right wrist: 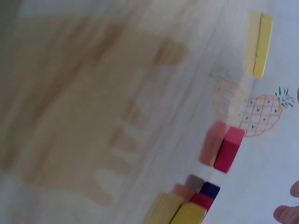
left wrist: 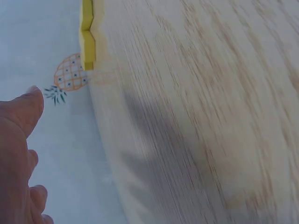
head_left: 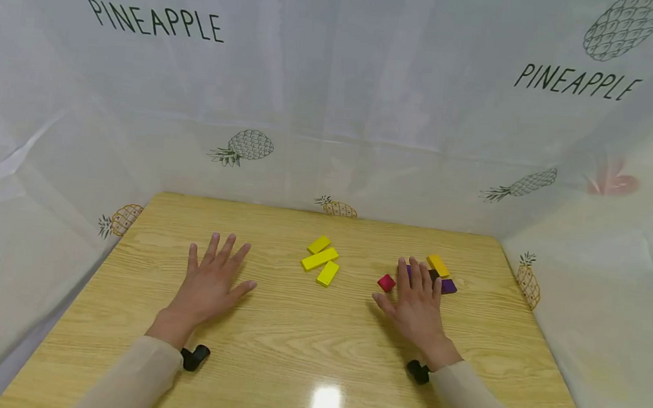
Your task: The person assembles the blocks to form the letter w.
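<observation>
My left hand (head_left: 211, 284) is spread over the left part of the table, palm down, holding nothing. Its thumb (left wrist: 28, 109) and several fingertips show at the edge of the left wrist view. On the right, my other hand (head_left: 419, 309) hovers palm down with straight fingers that partly cover a group of small blocks. Around it lie a red block (head_left: 386, 283), a yellow-orange block (head_left: 438, 265), a purple block (head_left: 449, 286) and a black block (head_left: 433, 275); another purple piece is mostly hidden behind the fingers. Between the hands lie three yellow blocks (head_left: 320, 259).
The wooden table (head_left: 289, 369) ends at the back against a pale curtain (head_left: 335, 101) printed with pineapples, which also hangs along both sides. A small black device (head_left: 194, 357) sits at the left wrist, and a similar device (head_left: 419, 371) at the right.
</observation>
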Demonstrator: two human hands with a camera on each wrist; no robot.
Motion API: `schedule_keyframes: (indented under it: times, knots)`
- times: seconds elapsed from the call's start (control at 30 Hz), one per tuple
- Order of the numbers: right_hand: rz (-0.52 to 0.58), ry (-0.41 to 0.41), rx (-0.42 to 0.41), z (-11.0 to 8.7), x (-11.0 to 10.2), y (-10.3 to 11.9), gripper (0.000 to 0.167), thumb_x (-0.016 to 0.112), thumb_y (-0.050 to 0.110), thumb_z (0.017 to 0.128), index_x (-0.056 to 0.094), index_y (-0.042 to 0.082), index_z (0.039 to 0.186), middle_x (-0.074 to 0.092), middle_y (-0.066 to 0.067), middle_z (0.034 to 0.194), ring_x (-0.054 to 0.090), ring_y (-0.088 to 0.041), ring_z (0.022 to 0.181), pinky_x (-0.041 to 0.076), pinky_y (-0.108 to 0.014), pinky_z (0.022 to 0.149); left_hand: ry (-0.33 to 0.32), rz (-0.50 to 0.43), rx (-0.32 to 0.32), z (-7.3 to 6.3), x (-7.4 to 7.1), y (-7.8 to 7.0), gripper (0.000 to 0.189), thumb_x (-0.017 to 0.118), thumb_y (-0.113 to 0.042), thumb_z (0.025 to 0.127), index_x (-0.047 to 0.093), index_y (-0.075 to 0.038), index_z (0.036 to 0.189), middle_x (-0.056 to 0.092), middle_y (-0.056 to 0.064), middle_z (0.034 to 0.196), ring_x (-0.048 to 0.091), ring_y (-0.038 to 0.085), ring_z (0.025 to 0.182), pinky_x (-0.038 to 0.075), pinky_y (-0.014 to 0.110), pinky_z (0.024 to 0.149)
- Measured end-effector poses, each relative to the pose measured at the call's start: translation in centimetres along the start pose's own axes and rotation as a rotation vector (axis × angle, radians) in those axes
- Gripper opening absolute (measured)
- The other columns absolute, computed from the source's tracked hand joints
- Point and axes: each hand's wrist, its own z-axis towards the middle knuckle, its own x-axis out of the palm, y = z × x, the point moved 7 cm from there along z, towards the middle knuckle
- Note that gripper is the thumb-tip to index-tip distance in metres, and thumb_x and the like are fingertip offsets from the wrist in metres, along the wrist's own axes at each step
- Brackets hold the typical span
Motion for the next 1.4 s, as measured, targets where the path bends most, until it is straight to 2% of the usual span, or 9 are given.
schedule_keyframes:
  times: [0.1, 0.17, 0.27, 0.33, 0.5, 0.67, 0.9, 1.13, 1.4]
  knots:
    - [0.026, -0.015, -0.036, 0.3, 0.1, 0.8, 0.094, 0.070, 0.054, 0.098, 0.029, 0.000, 0.164, 0.027, -0.028, 0.169, 0.024, -0.052, 0.155, 0.018, -0.076, 0.123, 0.013, -0.010, 0.017, 0.6, 0.3, -0.6, 0.083, 0.052, -0.063, 0.104, 0.024, -0.021, 0.170, 0.012, 0.018, 0.177, -0.002, 0.044, 0.163, -0.004, 0.076, 0.125]
    - [0.040, -0.042, -0.071, 0.7, 0.0, 1.4, 0.093, 0.073, 0.050, 0.097, 0.033, -0.003, 0.162, 0.034, -0.029, 0.165, 0.031, -0.053, 0.151, 0.026, -0.074, 0.122, 0.022, -0.020, 0.029, 1.1, 0.5, -1.1, 0.082, 0.053, -0.061, 0.105, 0.025, -0.020, 0.170, 0.013, 0.018, 0.177, 0.000, 0.045, 0.163, -0.001, 0.075, 0.126]
    - [0.053, -0.070, -0.120, 1.2, 0.0, 2.6, 0.090, 0.077, 0.046, 0.095, 0.038, -0.005, 0.158, 0.044, -0.030, 0.156, 0.042, -0.053, 0.141, 0.040, -0.071, 0.114, 0.032, -0.005, 0.053, 1.9, 0.8, -2.1, 0.080, 0.055, -0.058, 0.105, 0.028, -0.018, 0.169, 0.017, 0.018, 0.176, 0.005, 0.045, 0.163, 0.004, 0.073, 0.127]
    - [0.055, -0.066, -0.138, 1.6, 0.1, 3.3, 0.087, 0.078, 0.046, 0.094, 0.042, -0.005, 0.156, 0.050, -0.029, 0.150, 0.047, -0.051, 0.134, 0.045, -0.069, 0.108, 0.038, 0.007, 0.068, 2.5, 1.0, -2.9, 0.078, 0.056, -0.056, 0.105, 0.030, -0.018, 0.168, 0.019, 0.018, 0.175, 0.008, 0.044, 0.163, 0.007, 0.073, 0.127]
    - [0.037, 0.006, -0.156, 2.8, 1.0, 5.4, 0.083, 0.074, 0.051, 0.096, 0.047, -0.001, 0.155, 0.052, -0.024, 0.148, 0.048, -0.047, 0.133, 0.045, -0.067, 0.109, 0.079, 0.023, 0.114, 3.9, 2.1, -5.1, 0.077, 0.058, -0.054, 0.105, 0.033, -0.016, 0.167, 0.024, 0.018, 0.174, 0.012, 0.043, 0.163, 0.012, 0.073, 0.127]
    - [0.014, 0.045, -0.210, 3.8, 1.8, 7.7, 0.077, 0.072, 0.053, 0.097, 0.051, 0.001, 0.151, 0.054, -0.020, 0.146, 0.050, -0.042, 0.131, 0.046, -0.063, 0.106, 0.143, 0.020, 0.140, 5.1, 3.6, -7.0, 0.076, 0.056, -0.055, 0.106, 0.031, -0.018, 0.168, 0.022, 0.015, 0.175, 0.010, 0.040, 0.164, 0.012, 0.071, 0.128]
    - [-0.014, 0.139, -0.252, 4.8, 3.1, 9.9, 0.069, 0.067, 0.053, 0.100, 0.055, 0.003, 0.146, 0.058, -0.017, 0.142, 0.051, -0.039, 0.129, 0.047, -0.058, 0.105, 0.225, 0.037, 0.171, 6.0, 5.5, -9.2, 0.075, 0.052, -0.057, 0.107, 0.030, -0.020, 0.168, 0.021, 0.012, 0.176, 0.010, 0.038, 0.164, 0.012, 0.069, 0.129]
    - [-0.063, 0.203, -0.266, 5.3, 4.8, 10.8, 0.065, 0.063, 0.057, 0.102, 0.060, 0.003, 0.139, 0.060, -0.015, 0.139, 0.052, -0.036, 0.126, 0.045, -0.055, 0.103, 0.274, 0.067, 0.169, 5.7, 6.3, -9.7, 0.072, 0.052, -0.056, 0.108, 0.036, -0.016, 0.166, 0.023, 0.008, 0.176, 0.010, 0.036, 0.165, 0.015, 0.065, 0.130]
    - [-0.108, 0.178, -0.290, 5.5, 5.1, 10.7, 0.056, 0.063, 0.052, 0.103, 0.064, 0.003, 0.130, 0.064, -0.015, 0.130, 0.055, -0.035, 0.115, 0.048, -0.052, 0.096, 0.280, 0.078, 0.162, 5.1, 7.0, -9.3, 0.073, 0.048, -0.056, 0.109, 0.035, -0.013, 0.166, 0.027, 0.006, 0.175, 0.012, 0.033, 0.165, 0.016, 0.063, 0.131]
